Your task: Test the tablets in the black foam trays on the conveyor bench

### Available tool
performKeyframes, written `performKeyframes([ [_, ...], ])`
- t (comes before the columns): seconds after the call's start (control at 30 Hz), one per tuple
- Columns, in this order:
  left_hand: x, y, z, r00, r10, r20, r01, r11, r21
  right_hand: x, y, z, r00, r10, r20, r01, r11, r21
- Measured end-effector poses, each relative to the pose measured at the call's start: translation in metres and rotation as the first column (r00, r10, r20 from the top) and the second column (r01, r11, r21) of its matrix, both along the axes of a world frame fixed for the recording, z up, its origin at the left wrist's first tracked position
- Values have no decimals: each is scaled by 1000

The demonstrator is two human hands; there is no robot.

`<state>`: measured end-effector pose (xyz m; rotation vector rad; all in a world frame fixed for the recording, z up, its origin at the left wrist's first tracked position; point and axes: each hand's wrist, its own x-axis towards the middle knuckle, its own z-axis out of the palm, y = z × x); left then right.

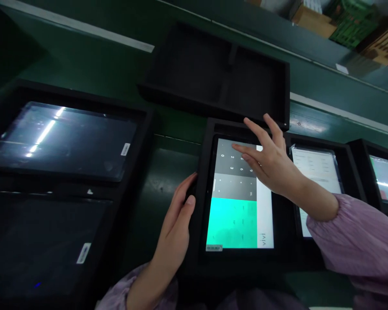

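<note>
On a dark green bench [168, 172] crowded with black trays, a lit tablet [239, 202] sits in its tray [200, 224] at lower centre, the left hand [176, 228] gripping that tray's left edge while the right hand [268, 161], fingers spread loose, touches the screen's upper part.
</note>
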<state>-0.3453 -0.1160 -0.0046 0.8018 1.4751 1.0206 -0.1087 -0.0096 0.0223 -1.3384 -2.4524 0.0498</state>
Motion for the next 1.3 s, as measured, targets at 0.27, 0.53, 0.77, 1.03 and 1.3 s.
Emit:
performKeyframes([
  [0.27, -2, -3, -3, 1000, -21, -18, 21, 1000, -5, -1, -11, 10, 991, 20, -129, -15, 999, 42],
  [0.53, -2, -5, 1, 998, -35, -51, 35, 999, 5, -7, -101, 29, 918, 307, -252, -348, 927, -138],
  [0.77, 0, -6, -4, 996, -52, -76, 54, 998, 29, -12, -118, 9, 913, 357, -196, -388, 909, -150],
  [1.03, -1, -5, -2, 997, -49, -60, 52, 998, 35, -7, -119, 11, 922, 324, -212, -350, 932, -96],
  [1.3, -1, -6, 0, 997, -21, -78, 23, 999, 22, -7, -118, 9, 912, 345, -223, -371, 924, -87],
])
